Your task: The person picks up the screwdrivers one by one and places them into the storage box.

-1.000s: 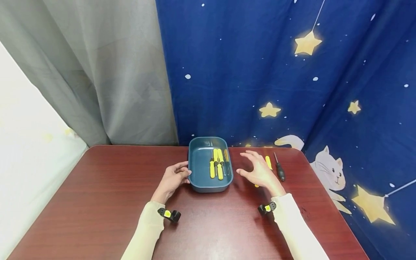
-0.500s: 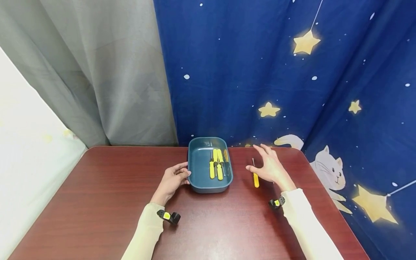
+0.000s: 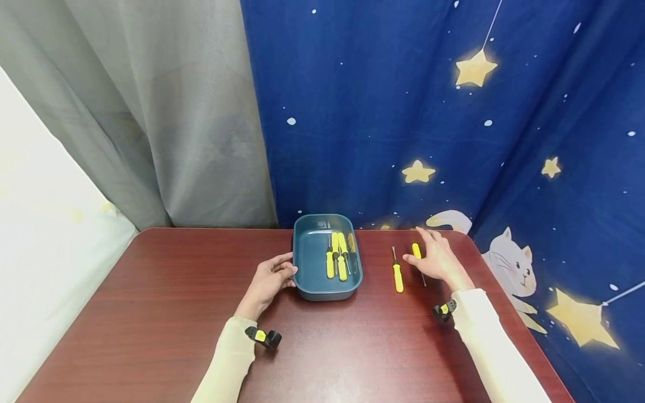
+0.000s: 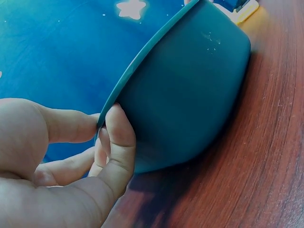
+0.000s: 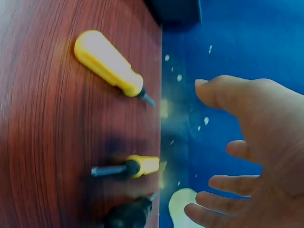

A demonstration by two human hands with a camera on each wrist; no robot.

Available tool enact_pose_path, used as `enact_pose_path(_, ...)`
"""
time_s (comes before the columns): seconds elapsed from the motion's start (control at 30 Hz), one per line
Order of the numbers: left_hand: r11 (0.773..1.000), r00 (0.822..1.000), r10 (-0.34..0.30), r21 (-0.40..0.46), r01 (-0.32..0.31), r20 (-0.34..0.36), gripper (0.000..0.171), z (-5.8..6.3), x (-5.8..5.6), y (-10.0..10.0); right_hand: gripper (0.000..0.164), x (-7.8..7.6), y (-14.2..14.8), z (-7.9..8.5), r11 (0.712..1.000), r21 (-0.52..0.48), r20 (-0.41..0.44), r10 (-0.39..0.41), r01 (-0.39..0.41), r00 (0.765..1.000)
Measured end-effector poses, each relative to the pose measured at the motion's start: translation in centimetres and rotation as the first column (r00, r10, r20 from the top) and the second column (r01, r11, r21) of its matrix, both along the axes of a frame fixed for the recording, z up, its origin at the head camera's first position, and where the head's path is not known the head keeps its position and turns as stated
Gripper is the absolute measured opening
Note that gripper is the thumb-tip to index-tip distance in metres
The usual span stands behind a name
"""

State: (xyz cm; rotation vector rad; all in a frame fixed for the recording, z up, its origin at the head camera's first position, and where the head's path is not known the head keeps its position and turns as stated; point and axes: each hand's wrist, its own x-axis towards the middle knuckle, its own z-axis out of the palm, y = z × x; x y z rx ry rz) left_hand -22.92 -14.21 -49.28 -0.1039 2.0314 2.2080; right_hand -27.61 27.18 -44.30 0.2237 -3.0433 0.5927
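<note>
My left hand pinches the left rim of a dark blue-green rectangular box; in the left wrist view its thumb and fingers close on the lip. Inside the box, toward the right, lie several screwdrivers, mostly yellow-handled. My right hand hovers with spread fingers over a yellow-handled screwdriver whose shaft points toward me. Left of that lies another yellow screwdriver, shaft pointing away. In the right wrist view a black-handled screwdriver lies beyond these two; the right hand hides it from the head view.
The reddish-brown wooden table ends at the back against a grey curtain and a blue star-patterned curtain. The box stands near that back edge, with the loose screwdrivers to its right.
My right hand has moved right, away from the box, uncovering the left yellow screwdriver and then the second one. The left hand and the box stay in place.
</note>
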Motion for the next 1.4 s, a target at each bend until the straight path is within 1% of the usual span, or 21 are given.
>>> enact_pose_path(0.23, 1.0, 1.0, -0.012, 0.004, 0.012, 0.01, 0.053, -0.4, -0.1, -0.2, 0.078, -0.8, 1.7, -0.4, 0.998, 0.049, 0.033, -0.025, 0.024, 0.999)
enact_pose_path(0.5, 1.0, 1.0, -0.016, -0.006, 0.016, 0.0, 0.053, -0.2, -0.4, -0.3, 0.069, -1.4, 3.1, -1.2, 0.994, 0.092, 0.062, -0.064, 0.059, 0.996)
enact_pose_path(0.67, 1.0, 1.0, -0.012, -0.009, 0.012, 0.01, 0.052, -0.2, -0.4, -0.4, 0.052, -1.4, 3.7, -1.8, 0.995, 0.082, 0.096, -0.072, 0.064, 0.993)
enact_pose_path(0.8, 1.0, 1.0, -0.025, -0.009, 0.025, 0.008, 0.052, -0.3, -0.4, -0.4, 0.041, -1.5, 4.1, -2.1, 0.994, 0.073, 0.113, -0.085, 0.077, 0.99)
enact_pose_path(0.97, 1.0, 1.0, -0.026, -0.01, 0.026, 0.011, 0.052, -0.1, -0.6, -0.4, 0.036, -1.9, 4.4, -2.2, 0.993, 0.058, 0.135, -0.11, 0.103, 0.985)
enact_pose_path(1.17, 0.999, 0.999, -0.036, -0.011, 0.036, 0.018, 0.053, 0.2, -0.8, -0.4, 0.029, -2.1, 4.8, -2.3, 0.993, 0.045, 0.15, -0.115, 0.109, 0.982)
enact_pose_path(1.3, 0.999, 0.999, -0.035, -0.007, 0.035, 0.013, 0.053, 0.1, -0.8, -0.5, 0.023, -2.2, 4.8, -2.3, 0.993, 0.035, 0.145, -0.115, 0.111, 0.983)
enact_pose_path(1.4, 0.999, 0.999, -0.04, -0.007, 0.04, 0.017, 0.053, -0.1, -0.8, -0.4, 0.02, -2.1, 4.8, -2.5, 0.992, 0.036, 0.158, -0.122, 0.118, 0.98)
